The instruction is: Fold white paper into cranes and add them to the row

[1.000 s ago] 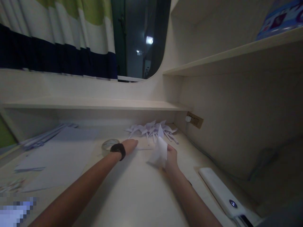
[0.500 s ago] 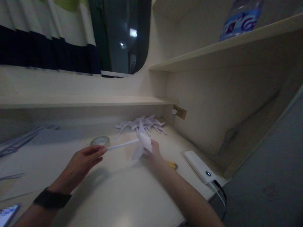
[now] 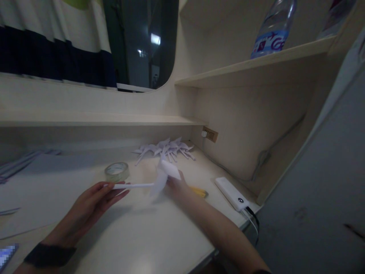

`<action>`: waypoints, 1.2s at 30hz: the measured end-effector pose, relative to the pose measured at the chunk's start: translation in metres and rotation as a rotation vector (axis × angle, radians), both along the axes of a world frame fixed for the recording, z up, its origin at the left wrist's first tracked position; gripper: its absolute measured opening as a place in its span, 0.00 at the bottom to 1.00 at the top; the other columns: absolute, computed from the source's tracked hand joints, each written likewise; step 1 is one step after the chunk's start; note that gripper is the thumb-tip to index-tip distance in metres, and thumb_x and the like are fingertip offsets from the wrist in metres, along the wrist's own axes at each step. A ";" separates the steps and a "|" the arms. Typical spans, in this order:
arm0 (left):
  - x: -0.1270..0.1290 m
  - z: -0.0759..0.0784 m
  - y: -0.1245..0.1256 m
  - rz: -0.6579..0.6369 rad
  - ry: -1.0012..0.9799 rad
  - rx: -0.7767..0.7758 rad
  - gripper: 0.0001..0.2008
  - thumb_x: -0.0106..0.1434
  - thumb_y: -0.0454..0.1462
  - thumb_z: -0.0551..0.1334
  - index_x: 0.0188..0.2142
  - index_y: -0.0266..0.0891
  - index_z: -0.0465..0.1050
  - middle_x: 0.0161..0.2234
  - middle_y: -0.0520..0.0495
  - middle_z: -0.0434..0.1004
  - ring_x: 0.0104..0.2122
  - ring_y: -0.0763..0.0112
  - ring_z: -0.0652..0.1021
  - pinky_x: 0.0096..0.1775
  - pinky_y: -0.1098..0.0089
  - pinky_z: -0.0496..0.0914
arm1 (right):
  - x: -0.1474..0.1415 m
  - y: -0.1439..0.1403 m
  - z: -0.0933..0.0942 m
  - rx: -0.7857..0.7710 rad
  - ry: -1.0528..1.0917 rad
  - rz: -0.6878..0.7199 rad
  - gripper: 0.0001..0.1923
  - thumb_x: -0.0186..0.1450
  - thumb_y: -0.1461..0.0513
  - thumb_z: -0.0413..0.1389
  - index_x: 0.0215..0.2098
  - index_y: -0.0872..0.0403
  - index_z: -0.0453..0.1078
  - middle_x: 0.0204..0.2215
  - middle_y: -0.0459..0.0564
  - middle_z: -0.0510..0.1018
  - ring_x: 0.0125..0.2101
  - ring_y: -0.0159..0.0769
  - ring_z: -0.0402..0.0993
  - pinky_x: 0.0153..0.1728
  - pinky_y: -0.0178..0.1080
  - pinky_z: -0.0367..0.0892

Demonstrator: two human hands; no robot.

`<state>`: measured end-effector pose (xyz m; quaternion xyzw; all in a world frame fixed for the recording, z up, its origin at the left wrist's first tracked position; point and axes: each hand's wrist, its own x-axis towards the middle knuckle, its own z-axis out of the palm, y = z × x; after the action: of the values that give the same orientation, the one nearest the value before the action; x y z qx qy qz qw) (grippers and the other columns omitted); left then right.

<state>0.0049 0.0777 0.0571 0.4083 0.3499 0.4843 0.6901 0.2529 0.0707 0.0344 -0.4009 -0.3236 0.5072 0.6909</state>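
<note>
A white paper pinwheel (image 3: 169, 169) is held over the desk, its stick lying almost level and its blades slightly blurred. My left hand (image 3: 98, 198), with a black band at the wrist, pinches the far end of the stick between thumb and fingers. Right behind the blades is my right hand (image 3: 175, 184); its fingers are mostly hidden, so whether they grip the pinwheel is unclear. A roll of clear tape (image 3: 116, 172) lies just beyond my left hand. Several finished-looking paper pinwheels (image 3: 168, 147) are heaped at the back of the desk.
White paper sheets (image 3: 54, 179) and thin rolled paper sticks (image 3: 19, 163) cover the left side. A yellow tool (image 3: 199, 191) lies beyond my right forearm. A white power bank (image 3: 230, 194) with cables sits near the right edge. A phone (image 3: 7, 255) shows lower left. Above is a shelf with bottles (image 3: 270, 36).
The pinwheel's stick has gone from slanting to nearly level, and its blades have turned and come lower and left. My left hand has opened out slightly along the stick. The view has shifted right.
</note>
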 end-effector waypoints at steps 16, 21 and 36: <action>0.013 -0.026 0.000 0.054 0.364 0.205 0.21 0.51 0.46 0.67 0.41 0.37 0.69 0.23 0.54 0.71 0.19 0.76 0.70 0.18 0.78 0.63 | -0.003 -0.006 -0.006 0.047 -0.103 -0.013 0.07 0.45 0.62 0.59 0.24 0.56 0.72 0.20 0.46 0.74 0.23 0.32 0.67 0.26 0.33 0.63; 0.026 -0.025 -0.010 0.046 0.475 0.383 0.18 0.55 0.50 0.62 0.33 0.36 0.70 0.26 0.50 0.73 0.21 0.74 0.69 0.24 0.75 0.62 | -0.011 -0.015 -0.006 0.053 -0.177 -0.027 0.07 0.47 0.62 0.60 0.26 0.55 0.74 0.19 0.43 0.73 0.20 0.31 0.66 0.23 0.32 0.61; 0.038 -0.004 -0.030 0.174 0.458 0.365 0.20 0.53 0.49 0.62 0.36 0.35 0.77 0.27 0.46 0.75 0.28 0.66 0.74 0.29 0.70 0.67 | -0.006 -0.002 -0.015 0.106 -0.358 -0.128 0.15 0.50 0.53 0.63 0.28 0.56 0.75 0.23 0.47 0.76 0.24 0.31 0.67 0.26 0.33 0.60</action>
<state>0.0426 0.0476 0.0528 0.5924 0.4373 0.4919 0.4646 0.2470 0.0685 0.0190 -0.4674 -0.4415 0.3648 0.6734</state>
